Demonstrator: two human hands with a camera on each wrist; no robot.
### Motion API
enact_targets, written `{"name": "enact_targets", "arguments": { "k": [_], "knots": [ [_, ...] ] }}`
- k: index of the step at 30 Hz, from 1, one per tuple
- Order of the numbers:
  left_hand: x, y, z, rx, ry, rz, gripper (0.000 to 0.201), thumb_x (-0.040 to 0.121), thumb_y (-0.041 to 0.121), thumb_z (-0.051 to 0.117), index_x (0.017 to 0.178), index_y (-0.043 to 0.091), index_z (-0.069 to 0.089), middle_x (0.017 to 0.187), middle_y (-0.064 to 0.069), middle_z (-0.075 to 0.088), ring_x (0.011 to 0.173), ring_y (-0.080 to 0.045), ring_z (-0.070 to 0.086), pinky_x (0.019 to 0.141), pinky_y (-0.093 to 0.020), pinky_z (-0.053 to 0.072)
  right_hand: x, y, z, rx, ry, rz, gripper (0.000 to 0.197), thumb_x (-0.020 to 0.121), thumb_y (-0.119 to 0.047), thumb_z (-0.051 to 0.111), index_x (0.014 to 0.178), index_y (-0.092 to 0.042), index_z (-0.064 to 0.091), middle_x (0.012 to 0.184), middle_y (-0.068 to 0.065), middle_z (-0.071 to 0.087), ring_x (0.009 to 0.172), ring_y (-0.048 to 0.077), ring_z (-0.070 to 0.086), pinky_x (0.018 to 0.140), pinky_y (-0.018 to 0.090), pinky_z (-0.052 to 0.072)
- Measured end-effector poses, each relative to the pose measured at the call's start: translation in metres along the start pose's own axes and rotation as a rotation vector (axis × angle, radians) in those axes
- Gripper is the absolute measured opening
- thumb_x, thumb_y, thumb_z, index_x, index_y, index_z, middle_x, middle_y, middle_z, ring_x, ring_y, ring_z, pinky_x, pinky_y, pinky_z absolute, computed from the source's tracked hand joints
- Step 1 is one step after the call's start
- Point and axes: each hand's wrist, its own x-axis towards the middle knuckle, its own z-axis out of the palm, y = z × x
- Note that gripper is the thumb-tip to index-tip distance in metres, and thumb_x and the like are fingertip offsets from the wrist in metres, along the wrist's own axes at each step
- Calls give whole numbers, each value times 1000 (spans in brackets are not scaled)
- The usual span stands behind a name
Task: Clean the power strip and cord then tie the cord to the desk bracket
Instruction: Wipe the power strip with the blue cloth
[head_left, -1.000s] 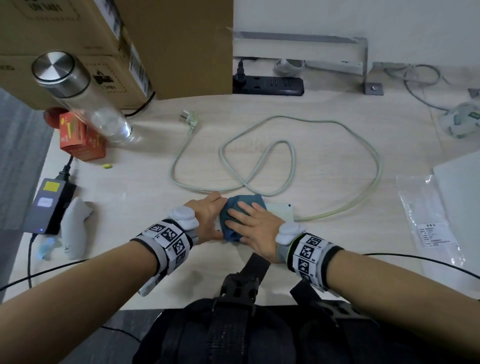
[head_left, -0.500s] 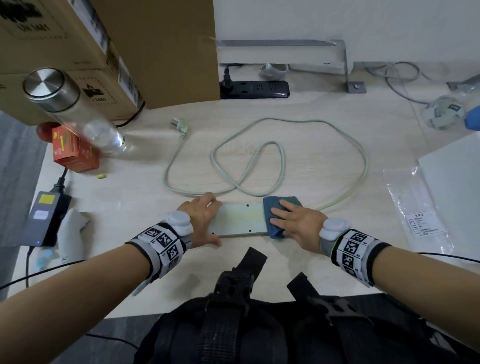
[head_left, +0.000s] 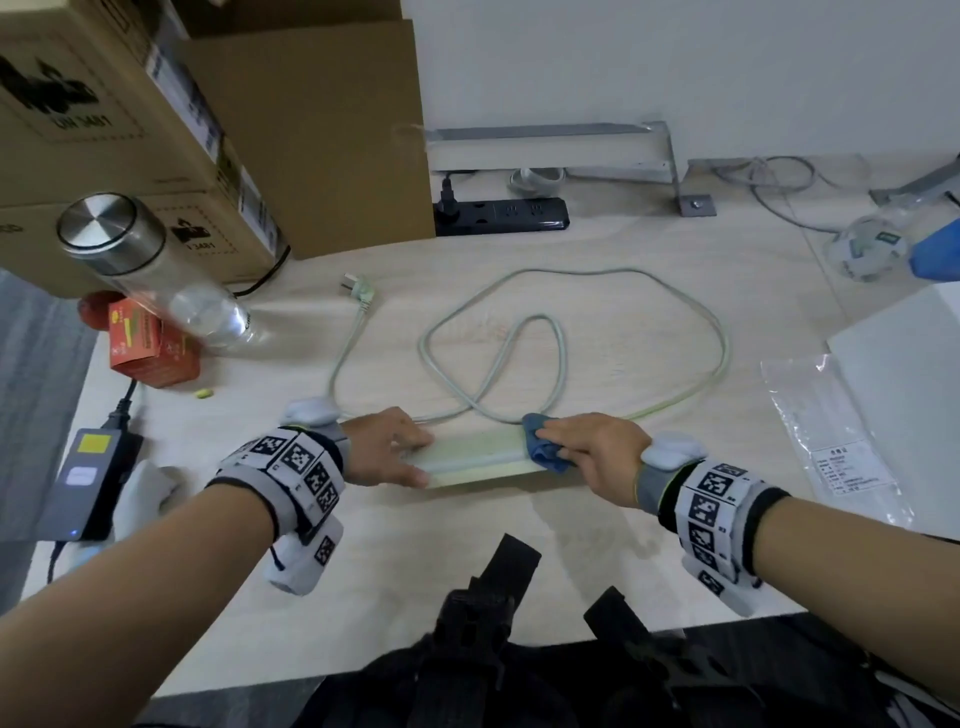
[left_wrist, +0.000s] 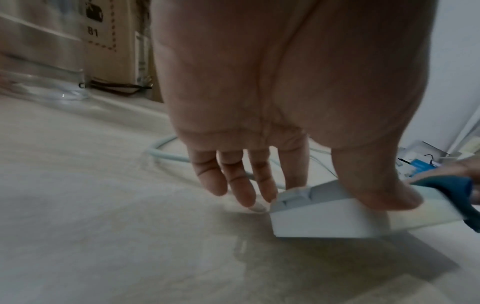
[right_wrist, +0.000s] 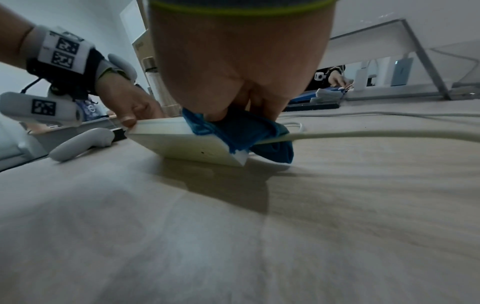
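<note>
A white power strip (head_left: 478, 457) lies near the desk's front edge, tipped up on its long edge. My left hand (head_left: 423, 454) pinches its left end, thumb on the near side (left_wrist: 389, 197) and fingers behind. My right hand (head_left: 582, 441) grips a blue cloth (head_left: 543, 449) wrapped over the strip's right end (right_wrist: 182, 142), where the cord leaves it. The pale cord (head_left: 561, 358) lies in loose loops across the middle of the desk and ends in a plug (head_left: 358, 291). The grey metal desk bracket (head_left: 675, 171) stands at the back against the wall.
A black power strip (head_left: 501, 215) sits under the bracket. Cardboard boxes (head_left: 156, 130), a steel-capped bottle (head_left: 150, 270) and a red box (head_left: 148, 345) crowd the left. A power adapter (head_left: 88, 478) and a white controller (head_left: 148, 491) lie front left. A plastic bag (head_left: 831, 431) lies right.
My right hand slid the blue cloth along the strip from its left end to its right end. The strip now stands tilted on its edge.
</note>
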Motion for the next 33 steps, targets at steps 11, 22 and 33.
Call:
{"name": "enact_targets", "arguments": {
  "k": [11, 22, 33],
  "knots": [
    [-9, 23, 31, 591, 143, 137, 78, 71, 72, 60, 131, 26, 43, 122, 2, 55, 113, -22, 44, 95, -35, 39, 20, -3, -9, 6, -296, 331, 35, 92, -10, 53, 121, -26, 66, 116, 0, 67, 105, 23, 61, 84, 23, 43],
    [-4, 38, 73, 567, 291, 74, 99, 67, 73, 59, 139, 14, 26, 130, -4, 38, 111, -24, 43, 95, -37, 41, 14, -21, -17, 95, 83, 95, 23, 81, 8, 55, 94, 0, 72, 92, 18, 71, 84, 37, 66, 73, 39, 54],
    [11, 5, 58, 199, 414, 170, 102, 64, 54, 76, 146, 29, 19, 139, 9, 46, 125, -17, 35, 106, -35, 30, -32, -13, 41, -327, -257, -315, 54, 92, -37, 35, 139, -10, 38, 143, 12, 49, 131, 35, 45, 103, 50, 41]
  ]
}}
